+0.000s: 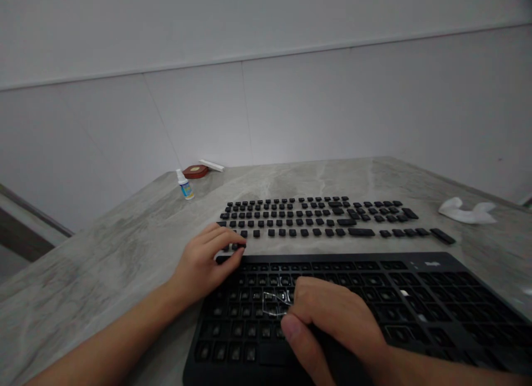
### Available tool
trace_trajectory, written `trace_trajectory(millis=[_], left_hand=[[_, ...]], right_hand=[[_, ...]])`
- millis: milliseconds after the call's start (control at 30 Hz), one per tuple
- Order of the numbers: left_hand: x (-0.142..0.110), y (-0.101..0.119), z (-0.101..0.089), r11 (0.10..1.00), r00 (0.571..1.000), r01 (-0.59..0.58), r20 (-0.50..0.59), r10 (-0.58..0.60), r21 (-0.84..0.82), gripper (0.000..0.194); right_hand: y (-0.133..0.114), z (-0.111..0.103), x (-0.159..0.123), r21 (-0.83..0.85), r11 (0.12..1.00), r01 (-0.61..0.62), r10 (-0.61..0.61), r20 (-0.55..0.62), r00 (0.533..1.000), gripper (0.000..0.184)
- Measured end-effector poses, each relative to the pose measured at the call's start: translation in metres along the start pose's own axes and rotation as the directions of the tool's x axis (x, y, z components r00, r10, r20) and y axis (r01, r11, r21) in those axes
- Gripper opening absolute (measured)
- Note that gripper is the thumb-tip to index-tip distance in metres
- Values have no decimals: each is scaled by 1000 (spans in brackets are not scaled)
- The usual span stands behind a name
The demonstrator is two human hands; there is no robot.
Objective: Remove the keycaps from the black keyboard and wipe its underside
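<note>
Right fingers (308, 290) clamped on wire puller (263, 304), tip leftward | left fingers (226, 237) pinching keycap (241, 245) | keyboard (332, 258) long axis left-right

Right fingers (293, 329) hold a wire loop (263, 304) over a keyboard (250, 318).

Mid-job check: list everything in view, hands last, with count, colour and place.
Flat plastic keyboard with bare sockets: 1, black, foreground.
Small plastic keycaps: many, black, in rows beyond keyboard.
Thin wire tool: 1, silvery, over keyboard.
Small plastic bottle: 1, white with blue label, back left.
Rounded flat box: 1, reddish-brown, just beyond bottle.
Narrow flat strip: 1, white, beside box.
Curved soft-looking item: 1, white, right of keycaps.
Marbled tabletop: 1, grey, beneath keyboard.
Panelled wall: 1, pale grey, behind.
Left hand: 1, bare, pinching a keycap near keyboard.
Right hand: 1, bare, gripping wire tool.
</note>
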State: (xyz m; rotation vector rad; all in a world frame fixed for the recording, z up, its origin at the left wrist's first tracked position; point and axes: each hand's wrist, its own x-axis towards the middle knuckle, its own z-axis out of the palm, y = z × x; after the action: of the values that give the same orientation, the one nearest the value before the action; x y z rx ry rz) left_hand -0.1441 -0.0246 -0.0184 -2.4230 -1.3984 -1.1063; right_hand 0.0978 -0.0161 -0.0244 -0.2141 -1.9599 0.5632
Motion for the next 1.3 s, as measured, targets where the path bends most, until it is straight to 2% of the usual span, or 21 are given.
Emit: trace_trajectory(millis=[100,200,467,967,1133,1300], left_hand=[[-1,-9,1,996,998,46,35,-49,81,9],[2,-14,5,994,994,61,80,-68,89,9],[18,-31,15,1000,979,-2,203,-1,11,8],[11,-39,15,994,950,107,294,-100,-5,13],[12,-38,13,998,946,64,320,-52,-28,13],[12,-33,9,998,967,1,256,15,-66,26]], right_hand=[[2,2,1,-20,999,32,-32,11,999,20],[3,4,0,-21,999,45,-44,4,999,20],[6,8,-4,-20,998,58,-58,-10,998,22],[12,15,-4,-10,995,101,-101,-47,994,22],[11,14,-5,-25,996,83,-84,-51,995,22],[12,15,-6,-22,993,114,-115,-42,992,21]])
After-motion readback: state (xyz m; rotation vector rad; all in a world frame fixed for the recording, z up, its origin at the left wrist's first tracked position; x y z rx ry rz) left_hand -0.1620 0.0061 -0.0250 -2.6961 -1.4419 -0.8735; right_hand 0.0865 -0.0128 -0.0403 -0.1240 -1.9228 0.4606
